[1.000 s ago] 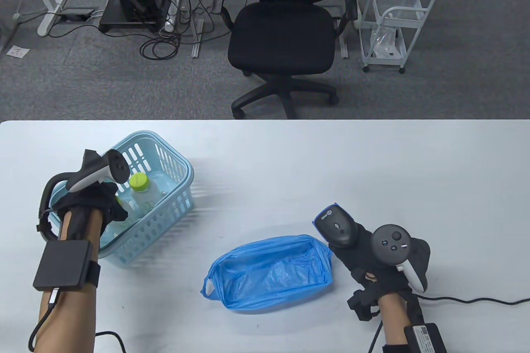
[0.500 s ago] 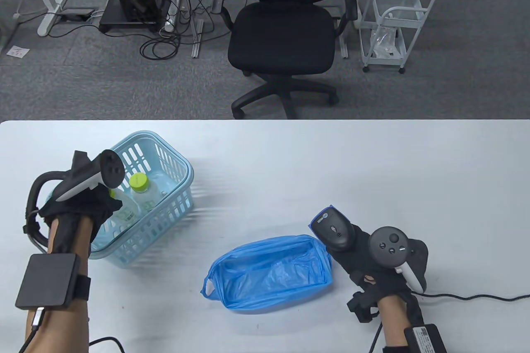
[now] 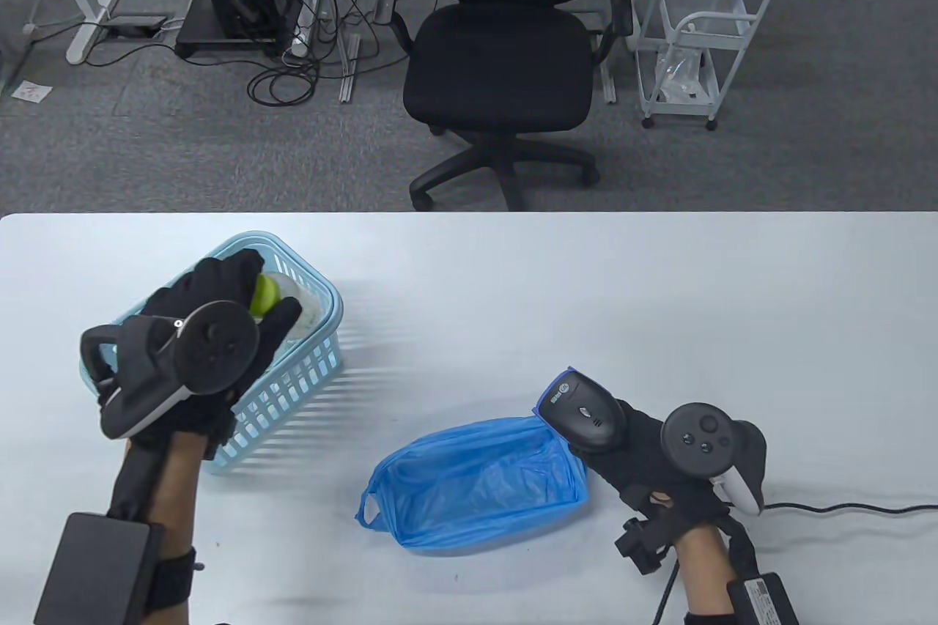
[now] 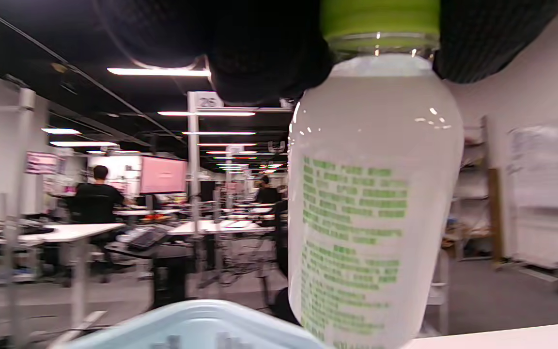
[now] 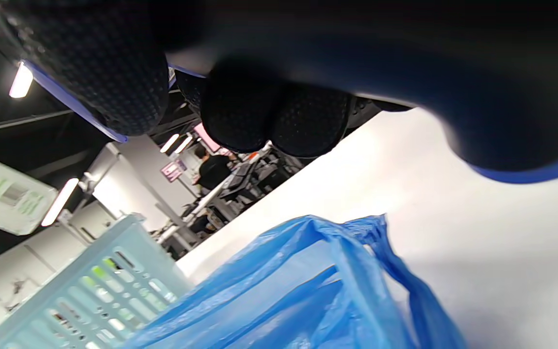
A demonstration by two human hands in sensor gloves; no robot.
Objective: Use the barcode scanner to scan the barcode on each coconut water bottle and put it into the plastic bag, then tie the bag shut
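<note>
My left hand (image 3: 253, 288) grips a coconut water bottle (image 3: 304, 302) by its neck, just under the green cap (image 3: 265, 294), and holds it above the light blue basket (image 3: 293, 368). In the left wrist view the white bottle (image 4: 373, 203) with green print hangs from my fingers (image 4: 259, 48) over the basket rim (image 4: 196, 325). My right hand (image 3: 623, 442) grips the black barcode scanner (image 3: 582, 416) at the right end of the open blue plastic bag (image 3: 476, 482); its head points left. The right wrist view shows the bag (image 5: 284, 291), the basket (image 5: 90, 291) and the raised bottle (image 5: 7, 198).
The scanner's black cable (image 3: 843, 508) runs right along the table (image 3: 586, 288). Behind the table's far edge stand an office chair (image 3: 498, 61) and a white cart (image 3: 696, 31). The basket's inside is mostly hidden by my left hand.
My left hand reached into the basket, took a bottle by its neck and lifted it out, the wrist rolling over. My right hand shifted the scanner slightly left.
</note>
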